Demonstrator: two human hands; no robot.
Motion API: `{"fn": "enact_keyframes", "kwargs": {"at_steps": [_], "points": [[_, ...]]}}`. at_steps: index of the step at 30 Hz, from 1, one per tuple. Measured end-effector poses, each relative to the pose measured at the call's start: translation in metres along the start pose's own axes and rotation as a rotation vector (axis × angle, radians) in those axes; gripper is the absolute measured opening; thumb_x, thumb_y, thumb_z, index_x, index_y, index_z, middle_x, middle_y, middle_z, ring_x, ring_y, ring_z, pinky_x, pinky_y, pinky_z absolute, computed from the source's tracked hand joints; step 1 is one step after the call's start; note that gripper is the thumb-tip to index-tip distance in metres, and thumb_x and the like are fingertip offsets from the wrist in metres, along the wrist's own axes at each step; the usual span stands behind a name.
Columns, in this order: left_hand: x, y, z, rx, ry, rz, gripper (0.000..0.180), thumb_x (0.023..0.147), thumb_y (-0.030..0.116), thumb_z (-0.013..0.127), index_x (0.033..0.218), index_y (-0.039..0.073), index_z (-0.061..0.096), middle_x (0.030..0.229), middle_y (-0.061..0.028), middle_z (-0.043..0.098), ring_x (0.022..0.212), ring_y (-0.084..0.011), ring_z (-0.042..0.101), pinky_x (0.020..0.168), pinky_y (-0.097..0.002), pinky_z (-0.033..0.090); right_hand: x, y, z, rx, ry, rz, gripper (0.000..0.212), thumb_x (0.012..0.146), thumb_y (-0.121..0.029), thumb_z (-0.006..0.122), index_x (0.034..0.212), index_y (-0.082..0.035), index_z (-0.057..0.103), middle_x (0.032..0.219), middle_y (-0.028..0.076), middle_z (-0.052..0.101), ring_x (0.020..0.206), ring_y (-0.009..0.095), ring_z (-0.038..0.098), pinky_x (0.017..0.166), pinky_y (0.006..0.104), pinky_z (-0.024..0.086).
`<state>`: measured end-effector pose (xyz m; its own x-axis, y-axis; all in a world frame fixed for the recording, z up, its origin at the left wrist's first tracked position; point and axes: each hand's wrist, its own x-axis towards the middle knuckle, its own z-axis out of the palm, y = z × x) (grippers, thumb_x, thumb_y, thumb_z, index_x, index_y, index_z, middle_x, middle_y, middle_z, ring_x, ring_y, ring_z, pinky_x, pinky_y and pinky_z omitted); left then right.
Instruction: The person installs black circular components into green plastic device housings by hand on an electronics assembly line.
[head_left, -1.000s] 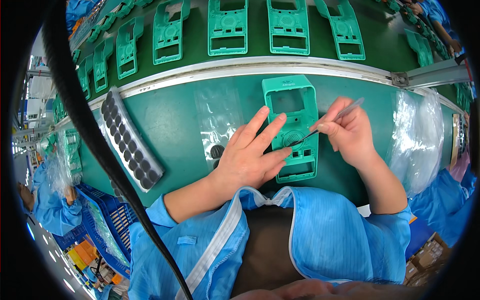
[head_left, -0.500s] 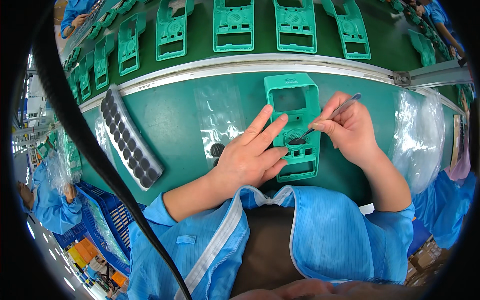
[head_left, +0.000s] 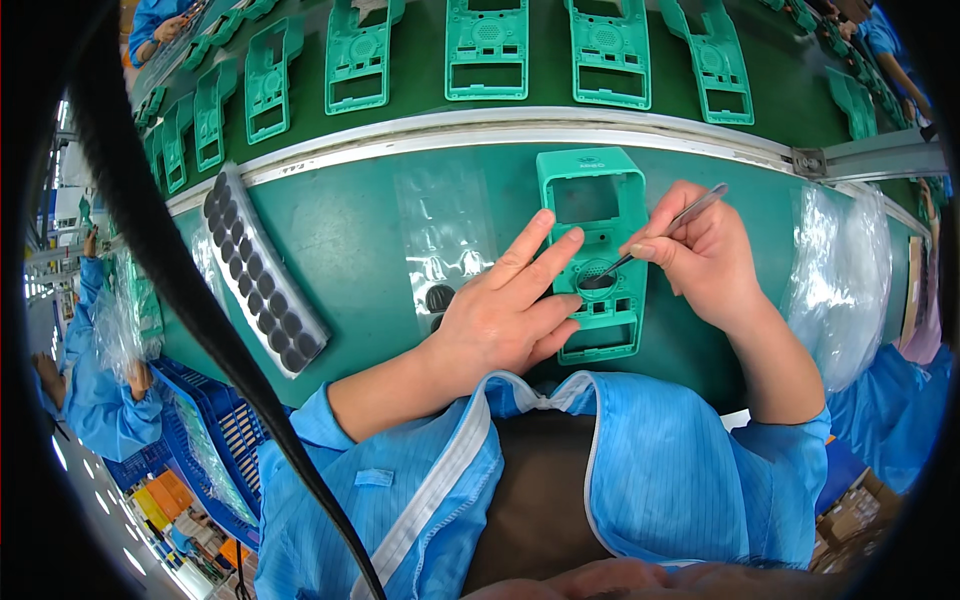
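A green plastic housing [head_left: 597, 237] lies on the green table in front of me, with a large window and a round speaker grille. My left hand [head_left: 512, 300] rests over its left edge, fingers spread, holding it steady by touch. In my right hand [head_left: 697, 250] is a pair of metal tweezers [head_left: 690, 214], its tips down at the grille. There they meet a dark round mesh disc [head_left: 597, 282] lying tilted in the grille's ring. Whether the tips grip the disc or only press it, I cannot tell. Left of my hand, a clear plastic sheet [head_left: 440, 240] carries a black disc [head_left: 438, 297], partly hidden.
Farther left lies a stack of sheets with rows of black discs [head_left: 262, 275]. Clear plastic bags [head_left: 838, 280] lie at the right. Beyond a metal rail [head_left: 480, 128], several green housings [head_left: 487, 50] stand on a dark green belt. A blue crate [head_left: 215, 430] and a co-worker [head_left: 105, 400] are at the left.
The housings on the belt have shifted slightly right in view, as has the housing before me. The mesh disc lies a little flatter in the ring. Both hands stay in nearly the same pose.
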<state>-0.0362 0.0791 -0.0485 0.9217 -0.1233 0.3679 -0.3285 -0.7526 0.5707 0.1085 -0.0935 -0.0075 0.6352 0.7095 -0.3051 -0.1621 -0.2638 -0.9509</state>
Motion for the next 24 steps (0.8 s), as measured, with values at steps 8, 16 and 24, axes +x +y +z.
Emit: {"fn": "enact_keyframes", "kwargs": {"at_steps": [8,16,24], "points": [[-0.0003,-0.0004,0.0007,-0.002,-0.006,-0.003,0.023,0.062,0.011,0.076,0.083,0.009,0.068,0.128,-0.0165,0.05,0.123,-0.0414,0.041,0.088,-0.0389,0.05,0.0007,-0.0003,-0.0006,-0.016,-0.026,0.023,0.013,0.083,0.0,0.062,0.08,-0.003,0.049,0.06,-0.002,0.051,0.05,0.0,0.043,0.043,0.0187,0.028],[0.0002,0.0005,-0.0003,-0.004,-0.017,-0.011,0.022,0.062,0.011,0.076,0.082,0.009,0.068,0.128,-0.0165,0.05,0.123,-0.0415,0.041,0.087,-0.039,0.05,0.0001,0.0004,0.0014,-0.036,-0.006,-0.004,0.013,0.083,0.0,0.062,0.079,-0.003,0.05,0.061,-0.003,0.05,0.051,0.0,0.042,0.045,0.0185,0.029],[0.0001,0.0002,0.0007,0.012,-0.009,-0.015,0.024,0.06,0.01,0.077,0.082,0.01,0.068,0.128,-0.0153,0.05,0.124,-0.0404,0.041,0.085,-0.0378,0.051,-0.0011,0.0027,-0.0018,-0.042,0.013,-0.001,0.014,0.082,0.001,0.062,0.08,-0.003,0.05,0.063,-0.002,0.052,0.052,0.0,0.043,0.045,0.018,0.031]]}}
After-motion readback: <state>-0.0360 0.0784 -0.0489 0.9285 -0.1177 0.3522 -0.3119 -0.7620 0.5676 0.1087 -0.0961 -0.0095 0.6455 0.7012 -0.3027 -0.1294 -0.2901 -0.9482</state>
